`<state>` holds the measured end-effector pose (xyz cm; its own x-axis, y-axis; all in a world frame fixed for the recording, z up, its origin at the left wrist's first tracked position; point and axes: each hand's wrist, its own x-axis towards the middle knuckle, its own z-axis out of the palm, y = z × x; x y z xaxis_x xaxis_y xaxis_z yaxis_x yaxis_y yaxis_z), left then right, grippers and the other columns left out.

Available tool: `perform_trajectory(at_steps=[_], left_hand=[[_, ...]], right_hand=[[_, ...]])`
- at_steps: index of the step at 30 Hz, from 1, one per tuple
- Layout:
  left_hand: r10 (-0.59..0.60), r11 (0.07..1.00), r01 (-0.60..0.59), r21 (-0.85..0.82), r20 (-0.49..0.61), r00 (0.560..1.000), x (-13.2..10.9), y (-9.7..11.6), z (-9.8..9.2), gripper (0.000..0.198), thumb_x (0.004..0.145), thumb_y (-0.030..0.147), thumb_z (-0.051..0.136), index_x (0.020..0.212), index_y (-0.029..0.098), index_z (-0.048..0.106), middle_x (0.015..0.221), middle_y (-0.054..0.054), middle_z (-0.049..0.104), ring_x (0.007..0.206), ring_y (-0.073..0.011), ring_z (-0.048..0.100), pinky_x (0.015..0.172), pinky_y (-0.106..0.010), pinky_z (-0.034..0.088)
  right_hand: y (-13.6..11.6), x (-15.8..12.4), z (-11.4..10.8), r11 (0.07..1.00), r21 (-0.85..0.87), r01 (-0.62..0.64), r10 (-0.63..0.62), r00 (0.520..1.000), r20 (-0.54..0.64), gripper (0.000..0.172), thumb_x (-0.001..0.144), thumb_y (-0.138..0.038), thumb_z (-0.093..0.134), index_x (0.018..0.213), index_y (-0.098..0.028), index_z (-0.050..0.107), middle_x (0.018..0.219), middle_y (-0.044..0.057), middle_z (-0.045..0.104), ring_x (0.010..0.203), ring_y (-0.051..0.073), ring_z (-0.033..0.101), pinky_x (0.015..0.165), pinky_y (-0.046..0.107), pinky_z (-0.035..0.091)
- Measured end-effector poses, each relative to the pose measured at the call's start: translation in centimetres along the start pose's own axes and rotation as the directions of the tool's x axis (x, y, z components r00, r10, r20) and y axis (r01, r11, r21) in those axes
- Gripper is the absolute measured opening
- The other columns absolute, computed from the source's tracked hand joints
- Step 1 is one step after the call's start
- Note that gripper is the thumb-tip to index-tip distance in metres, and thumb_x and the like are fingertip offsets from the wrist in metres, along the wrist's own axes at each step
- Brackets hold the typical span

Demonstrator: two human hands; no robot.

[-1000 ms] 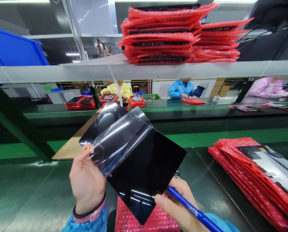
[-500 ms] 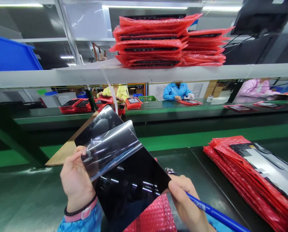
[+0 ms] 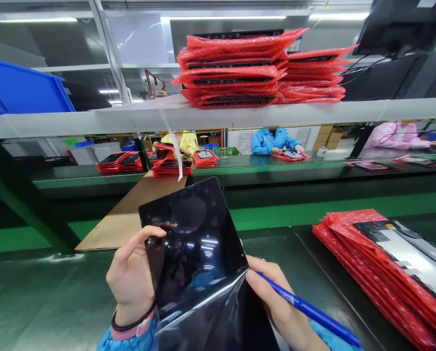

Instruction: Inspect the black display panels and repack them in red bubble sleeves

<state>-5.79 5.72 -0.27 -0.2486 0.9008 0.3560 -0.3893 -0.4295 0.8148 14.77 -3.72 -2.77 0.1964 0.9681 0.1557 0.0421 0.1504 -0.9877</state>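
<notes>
A glossy black screen panel (image 3: 203, 243) is tilted up in front of me. My left hand (image 3: 135, 273) grips its left edge, one digit lying over the front and the other fingers partly hidden behind. Clear protective film (image 3: 199, 314) with bright creases covers the lower part of the screen, its line running up to my right thumb. My right hand (image 3: 276, 297) pinches the right edge of the panel at that crease. A blue pen (image 3: 313, 314) is also tucked in the right hand, pointing down to the right.
At right lies a stack of red bubble bags (image 3: 371, 253) topped by a silver-backed panel (image 3: 411, 253). More red-bagged panels (image 3: 236, 73) sit on the overhead shelf (image 3: 130, 122), beside a blue bin (image 3: 24, 87). A brown board (image 3: 119, 214) lies behind my left hand. Co-workers (image 3: 274, 141) sit across.
The screen has turned more upright. The film, curled up from the upper part in my left hand before, now lies over the lower part by my right thumb. The left hand has moved to the panel's edge.
</notes>
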Motion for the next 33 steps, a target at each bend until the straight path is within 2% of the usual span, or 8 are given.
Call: perform_trajectory(at_steps=[4, 10, 13, 15, 18, 23, 29, 33], left_hand=[[-0.024, 0.999, 0.025, -0.020, 0.037, 0.999, -0.5, 0.1, 0.1, 0.028, 0.067, 0.037, 0.053, 0.062, 0.017, 0.071, 0.073, -0.008, 0.072, 0.081, -0.0282, 0.067, 0.079, -0.038, 0.052], [0.131, 0.991, -0.132, 0.022, 0.019, 0.991, -1.0, -0.5, -0.3, 0.021, 0.067, 0.032, 0.059, 0.062, 0.019, 0.074, 0.070, -0.005, 0.074, 0.077, -0.0270, 0.070, 0.075, -0.037, 0.055], [0.298, 0.953, -0.300, 0.031, 0.046, 0.953, -1.0, -1.3, -1.0, 0.007, 0.062, 0.024, 0.068, 0.058, 0.024, 0.074, 0.072, 0.001, 0.076, 0.075, -0.0230, 0.071, 0.075, -0.033, 0.057], [0.305, 0.949, -0.311, 0.060, 0.088, 0.948, -0.9, -1.6, -1.2, 0.006, 0.062, 0.022, 0.071, 0.060, 0.025, 0.075, 0.075, 0.002, 0.077, 0.077, -0.0223, 0.073, 0.073, -0.030, 0.058], [0.287, 0.946, -0.303, 0.115, 0.136, 0.948, -0.7, -1.3, -0.9, 0.008, 0.063, 0.021, 0.072, 0.064, 0.025, 0.078, 0.069, 0.001, 0.077, 0.066, -0.0194, 0.073, 0.061, -0.022, 0.058], [0.403, 0.883, -0.441, 0.163, 0.224, 0.888, -0.8, -0.7, -0.5, 0.017, 0.062, 0.015, 0.068, 0.064, 0.028, 0.079, 0.059, 0.002, 0.075, 0.055, -0.0167, 0.072, 0.050, -0.015, 0.055], [0.447, 0.819, -0.527, 0.227, 0.323, 0.834, -1.1, -0.8, -0.8, 0.016, 0.062, 0.017, 0.067, 0.061, 0.027, 0.079, 0.056, -0.003, 0.073, 0.047, -0.0201, 0.069, 0.043, -0.020, 0.053], [0.437, 0.811, -0.542, 0.220, 0.388, 0.811, -2.0, -0.4, -0.2, 0.017, 0.066, 0.017, 0.067, 0.064, 0.029, 0.080, 0.060, -0.004, 0.075, 0.052, -0.0213, 0.072, 0.044, -0.020, 0.053]], right_hand=[[-0.6, 0.8, 0.2, 0.985, 0.108, 0.134, -0.157, 0.955, 0.253, 0.045, 0.081, -0.043, 0.069, 0.122, -0.026, 0.064, 0.089, 0.002, 0.073, 0.085, 0.024, 0.067, 0.079, 0.034, 0.054], [-0.5, 0.8, 0.5, 0.970, 0.202, 0.132, -0.184, 0.947, 0.264, 0.058, 0.072, -0.037, 0.080, 0.125, -0.028, 0.060, 0.096, 0.002, 0.074, 0.090, 0.026, 0.072, 0.084, 0.036, 0.058], [0.9, 0.8, 0.2, 0.941, 0.055, 0.334, -0.338, 0.916, 0.215, 0.080, 0.075, -0.041, 0.079, 0.144, -0.029, 0.041, 0.117, 0.009, 0.071, 0.094, 0.028, 0.073, 0.082, 0.037, 0.060], [1.9, 1.1, 0.0, 0.784, -0.111, 0.610, -0.599, 0.792, 0.117, 0.097, 0.077, -0.040, 0.078, 0.154, -0.028, 0.019, 0.143, 0.016, 0.053, 0.118, 0.033, 0.062, 0.090, 0.040, 0.058], [3.0, 1.9, -0.1, 0.417, -0.376, 0.828, -0.849, 0.502, 0.164, 0.102, 0.081, -0.033, 0.075, 0.156, -0.026, 0.005, 0.160, 0.013, 0.023, 0.142, 0.034, 0.031, 0.106, 0.046, 0.045], [3.4, 2.9, -0.1, 0.168, -0.496, 0.852, -0.916, 0.321, 0.241, 0.083, 0.085, -0.035, 0.070, 0.153, -0.025, 0.023, 0.144, 0.010, 0.053, 0.143, 0.031, 0.029, 0.114, 0.056, 0.027], [3.7, 1.7, -0.5, 0.329, -0.443, 0.834, -0.899, 0.419, 0.123, 0.071, 0.082, -0.015, 0.070, 0.140, -0.037, 0.035, 0.117, 0.002, 0.073, 0.136, 0.030, 0.045, 0.107, 0.064, 0.039], [4.8, 1.1, -1.0, 0.523, -0.331, 0.785, -0.851, 0.500, -0.158, 0.053, 0.080, 0.000, 0.063, 0.113, -0.041, 0.053, 0.090, -0.004, 0.077, 0.123, 0.028, 0.058, 0.105, 0.068, 0.040]])
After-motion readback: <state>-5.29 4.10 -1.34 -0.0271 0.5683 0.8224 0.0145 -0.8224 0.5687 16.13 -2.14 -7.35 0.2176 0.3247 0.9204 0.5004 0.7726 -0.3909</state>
